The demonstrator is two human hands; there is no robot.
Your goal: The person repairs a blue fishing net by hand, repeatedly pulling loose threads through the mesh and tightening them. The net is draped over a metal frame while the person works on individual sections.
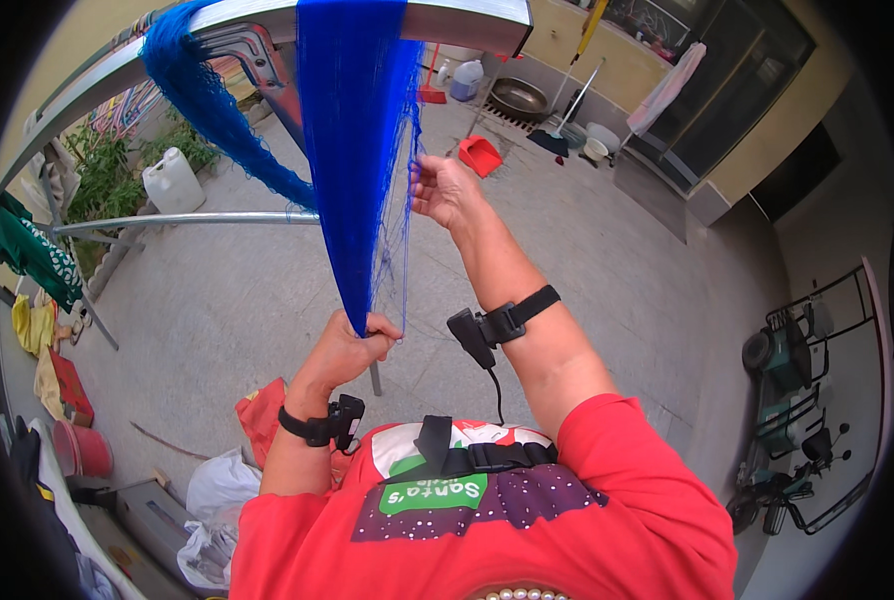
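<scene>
A large skein of bright blue thread (pixel 352 130) hangs over a metal bar (pixel 457 20) and narrows downward to a point. My left hand (pixel 347 350) is closed round its lower end, holding it taut toward me. Higher up, at the skein's right edge, my right hand (pixel 445 192) has its fingers curled on loose blue threads (pixel 405 200) that stand away from the main bundle. Several fine strands run slack from there down to my left hand. A second, darker blue hank (pixel 232 125) droops from the bar on the left and passes behind the skein.
A thinner metal rail (pixel 197 222) crosses behind the skein. Beyond it stand a white jug (pixel 174 182), a red dustpan (pixel 480 156) and a wide metal basin (pixel 519 98). Bags and a red bucket (pixel 82 448) lie at left; a three-wheeled vehicle (pixel 797 400) is parked at right.
</scene>
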